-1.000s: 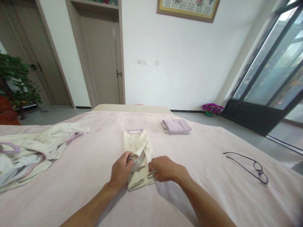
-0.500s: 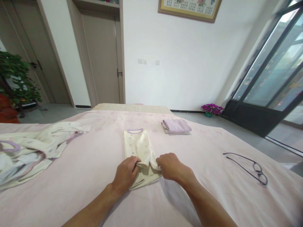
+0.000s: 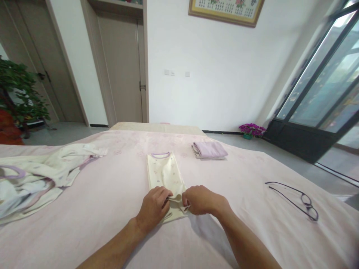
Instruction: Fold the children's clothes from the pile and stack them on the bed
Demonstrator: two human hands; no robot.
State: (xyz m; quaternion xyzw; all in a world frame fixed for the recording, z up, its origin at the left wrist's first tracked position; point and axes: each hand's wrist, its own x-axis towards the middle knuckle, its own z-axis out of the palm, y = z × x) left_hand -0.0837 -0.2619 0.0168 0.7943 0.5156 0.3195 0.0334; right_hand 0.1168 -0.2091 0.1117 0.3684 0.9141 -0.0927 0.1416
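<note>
A small cream shirt (image 3: 164,171) with a purple neckline and a faint print lies in a narrow folded strip on the bed, its neck pointing away from me. My left hand (image 3: 153,206) is closed on the left side of its lower part, thumb and fingers at a bunched crease. Opposite it, my right hand (image 3: 199,200) pinches the lower right edge, where a bit of cloth is turned over. The fingertips of both hands are partly hidden by the fabric.
A crumpled pile of cream clothes (image 3: 53,175) lies at the left. A folded lilac garment (image 3: 210,149) sits beyond the shirt to the right. Black-framed glasses (image 3: 307,206) rest on the pink bedsheet (image 3: 241,179) at far right.
My right hand has shifted slightly left and inward with the shirt's edge, and the lower part looks narrower. My left hand has moved a little to the right, still on the cloth.
</note>
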